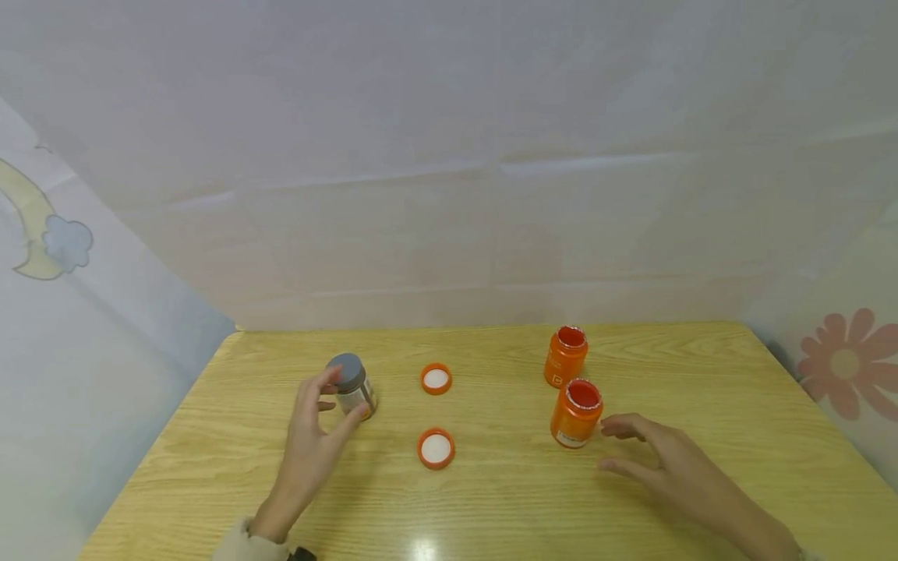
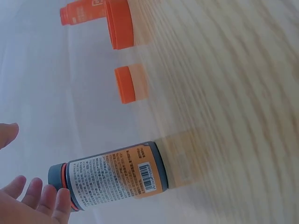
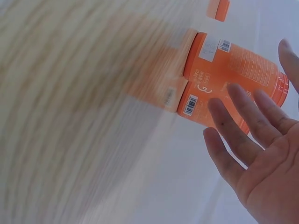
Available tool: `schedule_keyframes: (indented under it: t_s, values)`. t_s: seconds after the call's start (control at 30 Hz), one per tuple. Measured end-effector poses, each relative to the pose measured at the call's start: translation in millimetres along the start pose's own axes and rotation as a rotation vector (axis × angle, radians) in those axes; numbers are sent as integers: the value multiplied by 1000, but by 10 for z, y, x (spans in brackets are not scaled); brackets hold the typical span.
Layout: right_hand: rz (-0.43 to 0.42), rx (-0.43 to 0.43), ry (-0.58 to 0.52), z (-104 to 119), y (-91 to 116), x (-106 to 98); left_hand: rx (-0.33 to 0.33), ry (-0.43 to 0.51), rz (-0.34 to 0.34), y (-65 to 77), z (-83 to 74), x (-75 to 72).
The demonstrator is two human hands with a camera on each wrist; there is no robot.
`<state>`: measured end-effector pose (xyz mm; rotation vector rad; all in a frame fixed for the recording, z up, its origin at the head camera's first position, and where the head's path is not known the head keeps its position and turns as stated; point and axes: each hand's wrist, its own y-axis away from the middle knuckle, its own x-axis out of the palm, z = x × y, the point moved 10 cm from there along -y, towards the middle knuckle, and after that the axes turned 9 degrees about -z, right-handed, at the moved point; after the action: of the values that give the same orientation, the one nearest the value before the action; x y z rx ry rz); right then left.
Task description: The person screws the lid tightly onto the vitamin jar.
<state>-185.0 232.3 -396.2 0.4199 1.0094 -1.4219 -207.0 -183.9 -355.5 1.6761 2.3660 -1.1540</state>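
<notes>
Gray bottle, one: capped, upright, left part of desk. Left hand: open around its upper part, thumb and fingers parted, no grip; contact cannot be told. Near orange bottle and far orange bottle: upright, open-topped, toward the right. Right hand: open, fingers spread, holding nothing, just beside the near orange bottle. Near lid, far lid: orange, flat between the gray and orange bottles, white discs uppermost.

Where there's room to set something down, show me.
Bare table between the orange caps and orange jars, and beyond the right hand, right of the jars. Crowded: between the jars, and at the gray bottle by the left hand.
</notes>
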Motion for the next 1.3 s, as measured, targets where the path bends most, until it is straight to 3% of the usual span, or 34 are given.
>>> schedule_keyframes:
  t_s: [0.23, 0.5, 1.03, 1.3]
  values:
    - [-7, 41, -6, -38, -15, -15, 58, 37, 30, 66, -71, 92]
    - [-25, 43, -2, -39, -53, 6, -54, 59, 138, 126, 16, 269]
    - [32, 80, -77, -8, -165, 161, -150, 82, 330, 211, 116, 567]
    - [65, 106, -109, -24, -231, 277, -182, 89, 392, 253, 123, 668]
